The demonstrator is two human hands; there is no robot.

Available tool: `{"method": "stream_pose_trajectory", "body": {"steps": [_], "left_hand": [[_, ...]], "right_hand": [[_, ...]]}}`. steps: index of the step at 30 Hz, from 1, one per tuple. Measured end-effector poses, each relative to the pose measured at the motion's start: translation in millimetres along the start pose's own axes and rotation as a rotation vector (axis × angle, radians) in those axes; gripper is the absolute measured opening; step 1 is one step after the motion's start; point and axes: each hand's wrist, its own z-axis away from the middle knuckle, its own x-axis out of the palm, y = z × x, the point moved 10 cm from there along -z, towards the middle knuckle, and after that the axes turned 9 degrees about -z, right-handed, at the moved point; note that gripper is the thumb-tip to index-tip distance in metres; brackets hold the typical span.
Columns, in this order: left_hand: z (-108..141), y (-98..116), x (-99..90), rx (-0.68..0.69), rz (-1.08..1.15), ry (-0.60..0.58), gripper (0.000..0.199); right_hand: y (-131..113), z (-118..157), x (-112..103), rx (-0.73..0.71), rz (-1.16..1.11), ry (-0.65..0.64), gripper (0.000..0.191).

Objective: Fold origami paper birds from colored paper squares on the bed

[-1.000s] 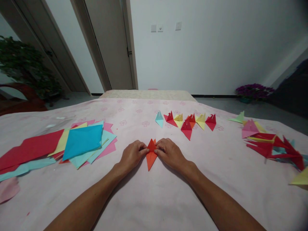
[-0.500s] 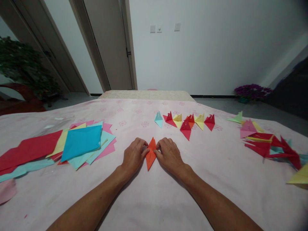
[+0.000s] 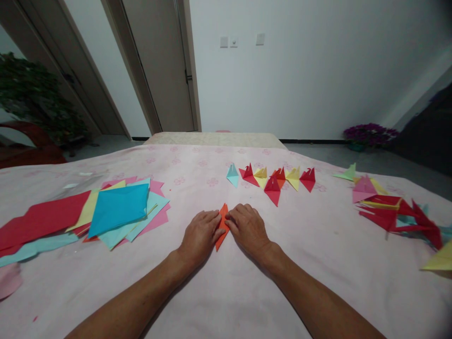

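Floral tablecloth (image 3: 226, 301): pale pink, spread wide under everything on the table.
Sheet stack (image 3: 118, 209): loose papers at left, fanned; bright blue on top, with red, yellow, pale blue and pink edges showing.
Folded-paper heap (image 3: 379, 219): far right, mostly red, some yellow, pink and pale blue.
Crane row (image 3: 273, 189): beyond the hands, right of centre; red, yellow, orange, pale blue at left end.
Left hand (image 3: 201, 235): grasping the orange piece's left edge, thumb across its face.
Right hand (image 3: 248, 229): grasping its right edge.
Orange piece (image 3: 223, 222): narrow folded diamond, on the cloth between both hands.
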Motion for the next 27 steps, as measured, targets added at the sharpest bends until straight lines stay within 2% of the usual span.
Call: {"method": "stream_pose_trajectory", "body": {"steps": [7,15,21,27], "left_hand": [[5,0,9.4,0.035,0.042,-0.035,0.040],[10,-1,13.2,0.072,0.167,0.030,0.047],[11,6,16.6,0.132,0.122,-0.018,0.043],[10,14,14.0,0.190,0.058,-0.087,0.050]], "right_hand": [[-2,0,0,0.002,0.049,-0.026,0.014],[-4,-1,0,0.012,0.108,-0.059,0.019],[-2,-2,1,0.001,0.111,-0.066,0.020],[0,-3,2,0.010,0.098,-0.062,0.024]]}}
